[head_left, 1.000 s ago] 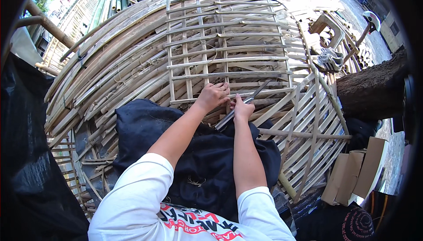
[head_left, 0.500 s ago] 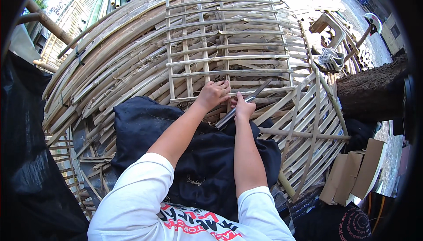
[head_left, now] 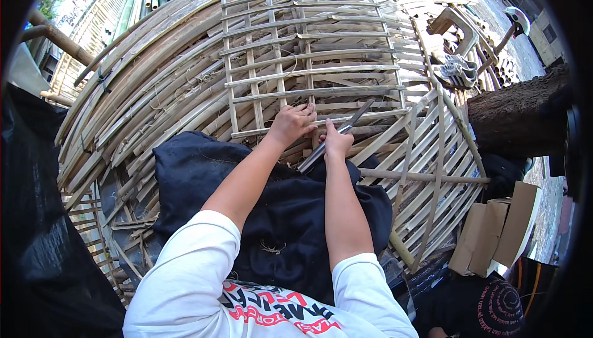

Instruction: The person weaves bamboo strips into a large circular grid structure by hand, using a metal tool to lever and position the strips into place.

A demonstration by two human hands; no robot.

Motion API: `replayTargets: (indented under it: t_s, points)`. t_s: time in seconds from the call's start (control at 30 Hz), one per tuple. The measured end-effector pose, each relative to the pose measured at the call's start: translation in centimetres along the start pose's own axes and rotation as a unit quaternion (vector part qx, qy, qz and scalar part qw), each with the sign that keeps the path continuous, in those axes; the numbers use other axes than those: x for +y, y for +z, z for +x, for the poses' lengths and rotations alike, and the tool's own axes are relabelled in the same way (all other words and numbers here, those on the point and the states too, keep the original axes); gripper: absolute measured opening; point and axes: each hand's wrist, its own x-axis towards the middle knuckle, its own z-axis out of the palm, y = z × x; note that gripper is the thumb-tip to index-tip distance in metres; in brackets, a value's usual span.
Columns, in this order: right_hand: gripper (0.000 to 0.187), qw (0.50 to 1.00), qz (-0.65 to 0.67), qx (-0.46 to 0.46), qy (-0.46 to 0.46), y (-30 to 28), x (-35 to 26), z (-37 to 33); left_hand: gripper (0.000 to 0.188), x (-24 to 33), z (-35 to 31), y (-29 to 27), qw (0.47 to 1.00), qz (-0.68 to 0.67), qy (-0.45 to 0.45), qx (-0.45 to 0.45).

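Note:
A bamboo lattice (head_left: 253, 98) of crossed, tied-looking slats lies in front of me on a pile of split bamboo. My left hand (head_left: 293, 124) is at the lattice's near edge, its fingers bent over a slat crossing and the thumb mostly hidden. Just right of it, my right hand (head_left: 337, 140) is closed around a long, narrow knife-like tool (head_left: 312, 158). The tool slants from near my lap up to the right, with a silvery lower part and a darker, thinner upper part. Its tip rests over or just above the near slats; I cannot tell if it touches.
Dark cloth (head_left: 247, 171) covers my lap. A slatted bamboo panel (head_left: 426, 202) leans at the right, near a thick log (head_left: 519, 111) and cardboard boxes (head_left: 494, 233). Shoes (head_left: 458, 69) sit farther back. Another person's dark shirt (head_left: 469, 307) shows at lower right.
The whole view has shifted slightly, so the scene sits a little higher and further left. My left fingers look a bit more spread on the lattice; the right hand still grips the tool.

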Motion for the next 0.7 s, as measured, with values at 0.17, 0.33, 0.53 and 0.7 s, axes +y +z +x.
replayTargets:
  t_s: [0.17, 0.33, 0.53, 0.7]
  points:
    - [0.023, 1.000, -0.013, 0.007, 0.002, 0.1, 0.0, 0.3, 0.039, -0.3, -0.1, 0.1, 1.000, -0.012, -0.005, -0.011]
    - [0.023, 1.000, -0.020, 0.010, 0.006, 0.2, -0.4, -0.2, 0.042, -0.7, -0.3, -0.7, 0.999, -0.026, -0.001, -0.046]
    - [0.023, 1.000, -0.023, 0.006, -0.001, -0.1, -0.2, 0.4, 0.042, 1.3, 1.1, -1.8, 0.996, -0.002, -0.035, -0.081]
    - [0.023, 1.000, -0.009, -0.006, 0.004, 0.3, -0.5, -0.3, 0.039, 0.1, 0.4, -1.0, 0.999, 0.020, 0.001, -0.040]
